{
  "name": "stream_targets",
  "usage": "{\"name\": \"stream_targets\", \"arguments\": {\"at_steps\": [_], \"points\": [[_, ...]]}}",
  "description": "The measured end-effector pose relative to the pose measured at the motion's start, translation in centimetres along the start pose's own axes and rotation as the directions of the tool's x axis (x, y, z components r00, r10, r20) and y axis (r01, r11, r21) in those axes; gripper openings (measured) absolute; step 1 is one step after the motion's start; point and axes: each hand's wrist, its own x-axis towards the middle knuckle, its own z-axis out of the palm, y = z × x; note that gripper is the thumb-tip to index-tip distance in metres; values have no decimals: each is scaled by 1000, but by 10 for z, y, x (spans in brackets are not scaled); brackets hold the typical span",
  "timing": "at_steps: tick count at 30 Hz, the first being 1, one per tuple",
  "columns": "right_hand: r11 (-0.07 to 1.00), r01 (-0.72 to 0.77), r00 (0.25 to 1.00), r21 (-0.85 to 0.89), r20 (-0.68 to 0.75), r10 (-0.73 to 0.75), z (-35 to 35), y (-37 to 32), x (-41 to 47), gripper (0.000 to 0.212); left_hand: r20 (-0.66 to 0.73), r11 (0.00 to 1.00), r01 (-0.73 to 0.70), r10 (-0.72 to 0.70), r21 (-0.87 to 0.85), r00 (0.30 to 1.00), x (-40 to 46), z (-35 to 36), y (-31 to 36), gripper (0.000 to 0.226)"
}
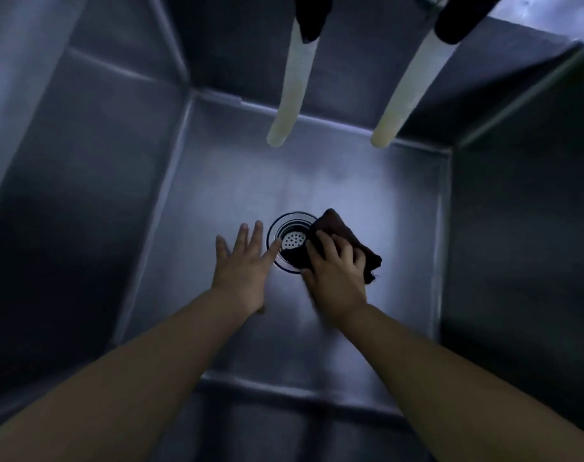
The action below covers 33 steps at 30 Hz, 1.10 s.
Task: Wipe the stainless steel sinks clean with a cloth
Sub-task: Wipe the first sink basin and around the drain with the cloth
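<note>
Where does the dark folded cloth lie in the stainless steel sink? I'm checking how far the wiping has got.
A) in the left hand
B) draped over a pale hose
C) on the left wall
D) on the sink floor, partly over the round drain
D: the right hand presses the dark folded cloth on the sink floor, overlapping the round drain.

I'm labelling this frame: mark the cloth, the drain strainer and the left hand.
cloth [360, 248]: head view, on its bare far corner past the fingers.
drain strainer [293, 241]: head view, on the perforated centre.
left hand [242, 265]: head view, on its back.
</note>
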Motion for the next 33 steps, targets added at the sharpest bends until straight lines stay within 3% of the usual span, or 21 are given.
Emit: {"name": "stream_targets", "arguments": {"at_steps": [5, 10, 12, 17, 22, 27, 33], "points": [[992, -16, 998, -123, -65, 8, -5, -23, 38, 18, 20, 995, -21, 23, -95, 1000, 4, 3, -10, 131], [1000, -27, 999, -15, -23, 27, -5, -38, 54, 19, 5, 993, -18, 19, -117, 1000, 5, 5, -11, 132], [999, 40, 999, -3, -14, -40, -5, -43, 49, 16, 7, 994, -18, 19, -109, 1000, 6, 5, -12, 131], [971, 216, 968, 106, 104, -227, -1, -25, 32, 30, 16, 992, -34, 36, -120, 999, 9, 3, -10, 118], [945, 259, 922, 198, 242, -303, -13, -5, 44, 32, 47, 994, -37, 42, -100, 998, 12, 0, -8, 108], [906, 421, 870, 39, 266, -416, -19, -7, 45, 48, 55, 997, -45, 48, -59, 997, 13, -1, -8, 107], [838, 496, 846, -229, 345, -407, -29, -15, 45, 77, 56, 998, -47, 50, -46, 997, 15, -2, -9, 108]]}}
